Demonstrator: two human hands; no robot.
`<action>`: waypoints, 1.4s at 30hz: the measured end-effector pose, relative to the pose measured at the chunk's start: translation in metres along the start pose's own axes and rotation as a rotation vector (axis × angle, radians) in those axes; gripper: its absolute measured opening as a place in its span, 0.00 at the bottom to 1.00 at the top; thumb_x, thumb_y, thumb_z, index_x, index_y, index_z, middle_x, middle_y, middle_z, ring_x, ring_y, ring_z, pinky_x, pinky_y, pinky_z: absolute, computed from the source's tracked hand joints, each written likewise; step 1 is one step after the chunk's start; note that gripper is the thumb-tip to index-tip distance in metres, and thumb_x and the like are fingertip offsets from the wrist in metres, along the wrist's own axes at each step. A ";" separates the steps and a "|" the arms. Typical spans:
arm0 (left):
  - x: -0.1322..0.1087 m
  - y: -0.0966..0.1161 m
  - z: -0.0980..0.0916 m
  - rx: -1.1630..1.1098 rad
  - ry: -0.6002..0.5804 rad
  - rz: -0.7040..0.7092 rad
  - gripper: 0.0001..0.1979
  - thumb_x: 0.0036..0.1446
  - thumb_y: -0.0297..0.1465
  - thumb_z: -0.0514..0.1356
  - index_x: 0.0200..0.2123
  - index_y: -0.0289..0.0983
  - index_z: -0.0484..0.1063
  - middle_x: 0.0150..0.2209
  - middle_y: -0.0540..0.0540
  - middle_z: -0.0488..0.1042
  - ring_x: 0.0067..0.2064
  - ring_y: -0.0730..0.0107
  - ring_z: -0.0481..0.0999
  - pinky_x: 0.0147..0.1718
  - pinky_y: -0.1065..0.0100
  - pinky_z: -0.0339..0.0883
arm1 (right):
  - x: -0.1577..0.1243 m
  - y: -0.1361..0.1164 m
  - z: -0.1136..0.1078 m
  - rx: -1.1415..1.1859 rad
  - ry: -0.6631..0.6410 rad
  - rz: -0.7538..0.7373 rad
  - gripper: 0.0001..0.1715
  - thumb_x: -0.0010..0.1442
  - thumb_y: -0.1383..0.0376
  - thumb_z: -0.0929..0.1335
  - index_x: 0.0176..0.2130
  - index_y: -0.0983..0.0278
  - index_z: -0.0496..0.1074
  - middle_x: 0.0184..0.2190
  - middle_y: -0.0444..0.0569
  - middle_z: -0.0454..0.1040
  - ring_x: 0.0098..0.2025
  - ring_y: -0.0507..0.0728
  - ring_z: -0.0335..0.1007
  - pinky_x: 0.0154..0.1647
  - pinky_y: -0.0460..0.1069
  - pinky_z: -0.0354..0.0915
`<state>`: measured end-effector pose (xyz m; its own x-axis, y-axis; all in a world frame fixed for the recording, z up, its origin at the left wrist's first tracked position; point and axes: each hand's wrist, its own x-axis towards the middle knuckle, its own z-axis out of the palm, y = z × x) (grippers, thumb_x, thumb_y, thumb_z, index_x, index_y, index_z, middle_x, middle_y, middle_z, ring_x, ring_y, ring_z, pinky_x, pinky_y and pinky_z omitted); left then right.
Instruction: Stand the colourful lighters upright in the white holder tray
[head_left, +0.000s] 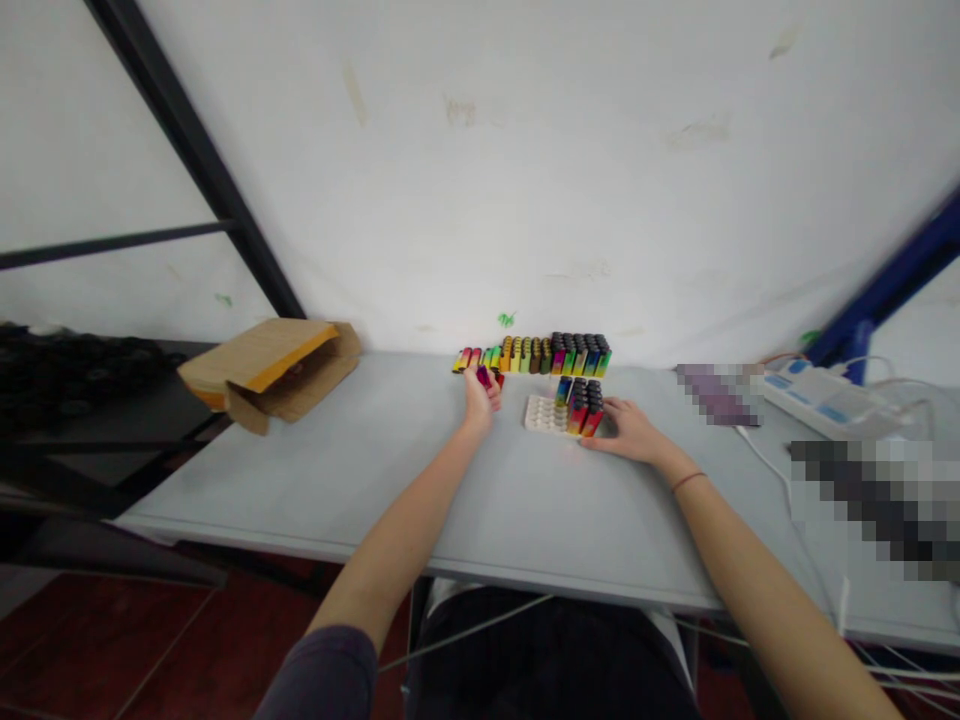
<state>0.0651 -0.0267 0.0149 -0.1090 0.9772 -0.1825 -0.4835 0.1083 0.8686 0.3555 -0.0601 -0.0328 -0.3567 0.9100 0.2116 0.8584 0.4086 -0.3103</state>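
Observation:
My left hand (481,392) is closed around a purple and red lighter (484,377), in front of a group of colourful lighters (472,358) near the wall. To its right lies a white tray (546,414) with round slots. Several lighters (585,406) with black tops stand upright in the tray's right part, and the slots at its left show bare. My right hand (624,432) rests at the tray's right edge, thumb and fingers spread around that corner. Behind the tray, rows of upright lighters (581,354) stand against the wall, beside more yellow and green ones (526,355).
An open cardboard box (274,362) lies at the left of the grey table (315,490). On the right are a phone-like pixelated item (716,394), a white power strip (825,400) with cables, and a dark pixelated object (870,505).

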 end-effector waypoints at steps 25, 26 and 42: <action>0.007 -0.051 0.006 1.024 -0.553 0.798 0.14 0.70 0.37 0.62 0.53 0.38 0.80 0.52 0.40 0.84 0.53 0.56 0.82 0.57 0.55 0.76 | 0.003 0.000 0.001 0.021 -0.005 0.014 0.49 0.55 0.37 0.76 0.61 0.67 0.77 0.60 0.66 0.78 0.59 0.77 0.74 0.63 0.66 0.68; 0.004 -0.050 0.007 1.053 -0.544 0.820 0.14 0.70 0.36 0.61 0.53 0.38 0.80 0.52 0.40 0.84 0.54 0.56 0.82 0.59 0.54 0.75 | 0.003 0.001 0.001 0.014 -0.004 0.014 0.49 0.55 0.37 0.76 0.61 0.67 0.77 0.60 0.66 0.77 0.59 0.77 0.73 0.63 0.67 0.68; 0.010 -0.056 0.010 1.060 -0.438 0.757 0.18 0.70 0.30 0.57 0.61 0.36 0.68 0.53 0.37 0.81 0.52 0.57 0.82 0.56 0.53 0.75 | 0.007 0.001 -0.002 -0.003 -0.032 0.007 0.50 0.56 0.34 0.75 0.63 0.65 0.77 0.60 0.64 0.77 0.59 0.76 0.73 0.64 0.65 0.68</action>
<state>0.0999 -0.0209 -0.0308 0.3293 0.8155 0.4760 0.4805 -0.5787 0.6589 0.3543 -0.0537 -0.0296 -0.3625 0.9145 0.1798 0.8618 0.4024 -0.3088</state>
